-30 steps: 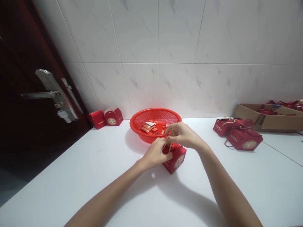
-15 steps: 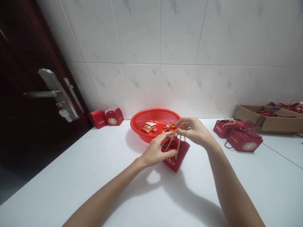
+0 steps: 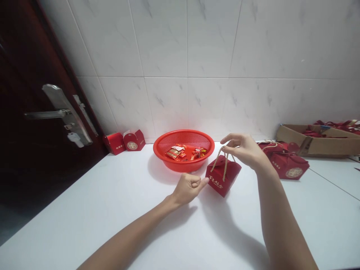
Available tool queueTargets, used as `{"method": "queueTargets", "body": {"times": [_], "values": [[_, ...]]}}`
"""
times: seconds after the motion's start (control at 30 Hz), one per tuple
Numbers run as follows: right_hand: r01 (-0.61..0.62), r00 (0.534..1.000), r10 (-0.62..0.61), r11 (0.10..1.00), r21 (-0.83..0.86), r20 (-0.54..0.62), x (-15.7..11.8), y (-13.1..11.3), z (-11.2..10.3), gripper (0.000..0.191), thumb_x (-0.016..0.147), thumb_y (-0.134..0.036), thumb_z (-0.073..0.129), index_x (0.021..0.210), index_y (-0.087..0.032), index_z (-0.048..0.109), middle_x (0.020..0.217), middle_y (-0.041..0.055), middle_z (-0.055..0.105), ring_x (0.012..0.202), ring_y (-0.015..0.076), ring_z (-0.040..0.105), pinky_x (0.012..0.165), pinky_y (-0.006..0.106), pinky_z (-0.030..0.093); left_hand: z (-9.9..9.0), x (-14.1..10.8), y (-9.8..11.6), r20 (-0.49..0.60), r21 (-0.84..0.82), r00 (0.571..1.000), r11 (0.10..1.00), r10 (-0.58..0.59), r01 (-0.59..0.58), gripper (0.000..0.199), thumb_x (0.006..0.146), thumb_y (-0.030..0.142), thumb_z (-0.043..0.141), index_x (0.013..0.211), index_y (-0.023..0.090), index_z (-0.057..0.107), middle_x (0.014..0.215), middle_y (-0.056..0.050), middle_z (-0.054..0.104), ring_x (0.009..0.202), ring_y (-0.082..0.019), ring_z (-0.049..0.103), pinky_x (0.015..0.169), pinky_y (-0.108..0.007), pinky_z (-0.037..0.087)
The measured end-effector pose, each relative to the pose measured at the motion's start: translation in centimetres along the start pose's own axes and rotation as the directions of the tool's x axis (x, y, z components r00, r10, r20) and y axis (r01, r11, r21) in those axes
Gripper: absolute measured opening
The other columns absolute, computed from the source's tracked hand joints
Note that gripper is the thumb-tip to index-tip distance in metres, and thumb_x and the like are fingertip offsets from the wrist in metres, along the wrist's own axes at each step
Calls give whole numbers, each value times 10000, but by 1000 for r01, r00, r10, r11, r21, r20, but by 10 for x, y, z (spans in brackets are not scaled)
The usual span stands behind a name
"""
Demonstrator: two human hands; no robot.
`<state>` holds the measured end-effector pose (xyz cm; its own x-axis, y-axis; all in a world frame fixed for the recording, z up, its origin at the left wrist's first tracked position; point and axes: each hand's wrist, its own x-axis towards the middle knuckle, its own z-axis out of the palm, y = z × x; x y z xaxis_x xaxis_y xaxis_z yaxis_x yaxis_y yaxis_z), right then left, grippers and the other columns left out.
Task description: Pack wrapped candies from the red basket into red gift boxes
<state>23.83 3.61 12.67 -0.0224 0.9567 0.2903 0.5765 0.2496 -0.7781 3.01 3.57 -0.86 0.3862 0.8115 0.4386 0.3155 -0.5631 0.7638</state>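
Small dark-red cardboard gift box (image 3: 221,180) between the hands, beige twisted-rope handle (image 3: 225,168) pinched by right hand (image 3: 245,150), left hand (image 3: 186,189) curled, thumb beside box, white tabletop (image 3: 84,206) spreading leftward to its edge

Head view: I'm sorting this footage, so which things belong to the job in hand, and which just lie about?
Likely job: red box; rope handle, in right hand; left hand nearby.

Perhaps lying about: red basket; wrapped sweets; door-side boxes; right-side boxes; cardboard carton.
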Motion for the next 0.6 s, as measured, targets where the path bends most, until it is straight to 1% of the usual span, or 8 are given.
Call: {"method": "queueTargets", "body": {"times": [0.07, 0.13, 0.2, 0.3, 0.4, 0.5, 0.53, 0.6], "values": [[-8, 1000, 8, 1000, 4, -11, 0, 1, -3, 174, 717, -256, 676, 861, -166, 715, 661, 37, 691, 621, 167, 602, 567, 272, 423, 7, -5, -7, 86, 29, 996, 999, -35, 33, 637, 931, 536, 473, 515, 212, 116, 489, 62, 112, 472, -74, 121, 482, -294, 133], [-28, 999, 28, 1000, 8, -28, 1, 4, -7, 177, 716, -268, 676, 855, -165, 711, 685, 51, 707, 641, 176, 616, 578, 278, 427, 13, -9, -12, 144, 61, 985, 995, -90, 82, 629, 959, 533, 413, 502, 213, 123, 470, 54, 128, 450, -75, 131, 478, -302, 133], [-50, 997, 51, 999, 9, -50, 0, 8, -13, 175, 710, -283, 680, 839, -168, 711, 700, 58, 716, 663, 187, 633, 582, 282, 427, 15, -13, -16, 163, 94, 977, 988, -136, 122, 600, 969, 508, 379, 509, 216, 130, 469, 49, 140, 441, -79, 143, 477, -306, 137], [-65, 996, 65, 998, 5, -68, -6, 19, -25, 179, 697, -323, 698, 799, -176, 708, 701, 61, 724, 690, 200, 653, 595, 287, 439, 17, -16, -21, 174, 123, 969, 980, -174, 154, 559, 965, 470, 371, 527, 219, 131, 487, 47, 142, 454, -84, 151, 492, -310, 150], [-105, 991, 104, 994, -7, -87, -19, 33, -44, 225, 666, -390, 732, 756, -185, 705, 721, 84, 734, 693, 222, 664, 577, 302, 446, 17, -16, -27, 194, 94, 957, 975, -216, 201, 545, 958, 465, 383, 546, 220, 124, 513, 49, 134, 483, -88, 142, 513, -312, 159], [-171, 978, 170, 985, 4, -124, -36, 48, -70, 233, 613, -407, 762, 704, -198, 715, 784, 127, 759, 727, 260, 689, 579, 330, 456, 18, -16, -30, 215, 41, 941, 965, -260, 258, 540, 946, 468, 422, 568, 220, 126, 540, 52, 121, 513, -94, 121, 527, -317, 142], [-212, 967, 210, 977, 8, -144, -41, 54, -79, 222, 611, -398, 759, 710, -202, 727, 791, 140, 764, 724, 266, 690, 574, 338, 450, 18, -15, -31, 221, 26, 939, 964, -263, 264, 534, 942, 463, 435, 579, 219, 129, 552, 53, 120, 523, -96, 117, 533, -319, 135], [-315, 925, 308, 949, 1, -224, -51, 68, -99, 190, 601, -377, 747, 688, -208, 742, 743, 154, 760, 671, 262, 671, 563, 355, 434, 17, -14, -30, 230, 5, 943, 969, -241, 247, 521, 937, 439, 458, 593, 217, 136, 570, 52, 125, 541, -101, 121, 544, -321, 129]]}}
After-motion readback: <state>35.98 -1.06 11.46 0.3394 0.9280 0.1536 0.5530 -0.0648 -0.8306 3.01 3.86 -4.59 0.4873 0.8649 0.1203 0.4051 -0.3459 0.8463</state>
